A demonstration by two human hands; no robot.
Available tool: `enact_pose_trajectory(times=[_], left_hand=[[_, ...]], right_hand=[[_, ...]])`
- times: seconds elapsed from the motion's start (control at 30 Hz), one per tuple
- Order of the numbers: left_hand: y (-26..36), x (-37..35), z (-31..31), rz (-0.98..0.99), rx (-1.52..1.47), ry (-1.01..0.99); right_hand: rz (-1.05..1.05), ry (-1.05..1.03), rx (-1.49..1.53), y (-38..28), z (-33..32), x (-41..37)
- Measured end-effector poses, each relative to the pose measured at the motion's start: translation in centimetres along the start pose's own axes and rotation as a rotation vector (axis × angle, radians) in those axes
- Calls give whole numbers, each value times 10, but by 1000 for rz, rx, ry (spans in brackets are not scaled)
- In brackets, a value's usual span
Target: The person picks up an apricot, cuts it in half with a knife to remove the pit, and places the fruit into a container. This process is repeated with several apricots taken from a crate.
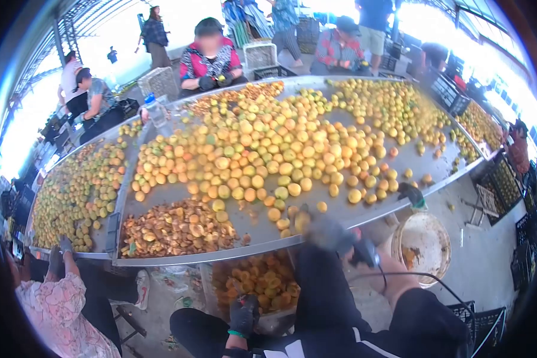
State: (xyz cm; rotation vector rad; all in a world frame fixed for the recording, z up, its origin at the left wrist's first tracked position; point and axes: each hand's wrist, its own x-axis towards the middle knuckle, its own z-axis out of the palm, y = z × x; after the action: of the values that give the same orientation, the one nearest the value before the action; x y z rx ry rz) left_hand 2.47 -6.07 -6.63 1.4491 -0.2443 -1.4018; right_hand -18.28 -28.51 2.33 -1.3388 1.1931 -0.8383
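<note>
Yellow-orange apricots [244, 155] are heaped across a metal table [253, 245]. My right hand [334, 237], in a dark glove and smeared by motion, is at the near edge beside a few loose apricots; its fingers do not show clearly. A black device [366, 253] with a cable sits at that wrist. Lower down, my left hand [244, 313], in a black glove with a green cuff, has curled fingers; what they hold, if anything, is hidden. Just beyond it, under the table edge, a crate [207, 280] holds opened, pitted-looking apricots [253, 280].
Brown pit-like scraps [179, 230] lie piled at the near left. A dark glove-like item [411, 194] rests on the table's edge above a white bucket [422, 247]. A bottle [155, 110] stands at the far left. Gloved people [212, 62] sit around the table; another [59, 292] is at my left.
</note>
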Motion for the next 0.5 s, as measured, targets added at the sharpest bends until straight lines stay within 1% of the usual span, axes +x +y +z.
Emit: enact_pose_trajectory(times=[0.03, 0.07, 0.1, 0.13, 0.17, 0.23, 0.27, 0.3, 0.33, 0.37, 0.4, 0.43, 0.5], left_hand=[[4, -4, 2, 57, 4, 22], [5, -3, 2, 77, -9, 24], [3, -2, 2, 396, 404, 85], [2, -2, 1, 707, 822, 153], [7, -9, 5, 719, 815, 166], [24, -32, 18, 694, 1199, 55], [30, -41, 20, 702, 1193, 77], [35, -50, 22, 648, 1151, 33], [39, -58, 21, 596, 1110, -14], [43, -65, 19, 607, 1111, -5], [45, -72, 16, 574, 1121, -82], [47, -75, 15, 539, 1129, -160], [39, -76, 17, 586, 1165, -134]], right_hand=[[-70, -472, 63, -6, -5, -26], [-46, -784, 75, 20, 1, -32], [32, -701, 23, 15, 19, -68], [-108, -629, -60, 24, 37, -93], [-250, -555, -139, 33, 51, -110], [-246, -540, -161, 44, 66, -126], [-230, -513, -177, 45, 71, -129], [-301, -532, -172, 46, 70, -128], [-316, -540, -172, 46, 67, -125], [-310, -587, -144, 46, 63, -121], [-302, -631, -117, 45, 61, -120], [-313, -632, -120, 37, 60, -120], [-167, -808, 130, 20, 56, -128]])
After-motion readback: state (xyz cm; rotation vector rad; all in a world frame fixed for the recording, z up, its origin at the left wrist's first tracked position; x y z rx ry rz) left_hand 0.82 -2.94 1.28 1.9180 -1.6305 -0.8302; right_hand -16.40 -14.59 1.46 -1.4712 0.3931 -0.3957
